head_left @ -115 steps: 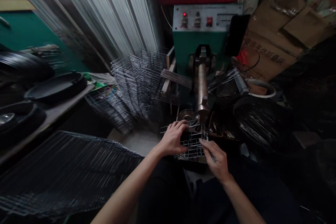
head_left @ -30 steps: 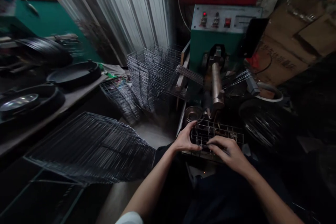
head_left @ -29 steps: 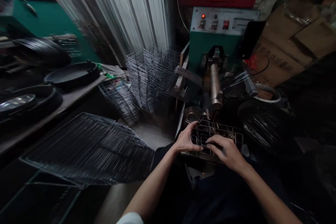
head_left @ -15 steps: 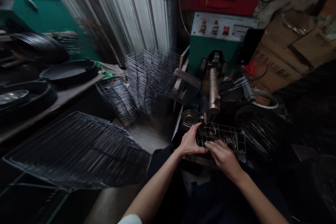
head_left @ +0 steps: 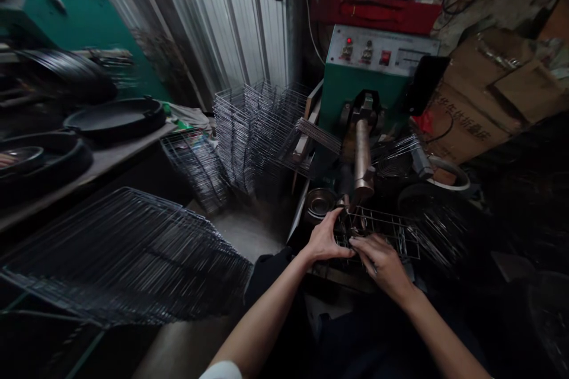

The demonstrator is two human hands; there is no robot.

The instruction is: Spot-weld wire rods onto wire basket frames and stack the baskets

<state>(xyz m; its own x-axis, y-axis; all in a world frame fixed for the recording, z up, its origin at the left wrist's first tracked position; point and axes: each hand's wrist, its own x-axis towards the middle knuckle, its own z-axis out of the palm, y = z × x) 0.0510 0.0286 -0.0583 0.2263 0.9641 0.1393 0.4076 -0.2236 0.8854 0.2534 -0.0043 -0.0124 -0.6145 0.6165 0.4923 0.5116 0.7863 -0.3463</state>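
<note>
A wire rack (head_left: 391,226) lies under the metal arm (head_left: 363,157) of the green machine (head_left: 340,86). My left hand (head_left: 328,240) is at the rack's left end, thumb and forefinger spread wide around that part, with the forefinger tip near the lower end of the arm. Just right of it, my right hand (head_left: 381,259) has its fingers bent together over the near edge of the rack. A small thin piece seems to show under its fingers, too dark to make out. A round metal dish (head_left: 320,202) sits beyond my left hand.
Stacked wire racks stand at the lower left (head_left: 133,254) and beside the machine (head_left: 244,136). Black pans (head_left: 118,120) rest on the left bench (head_left: 128,157). Bundled wires (head_left: 438,228) lie right of the rack, below a cardboard box (head_left: 471,112).
The view has shifted slightly. My right hand has moved a little right and down, and a thin piece now shows under its fingers. My left hand keeps nearly the same pose.
</note>
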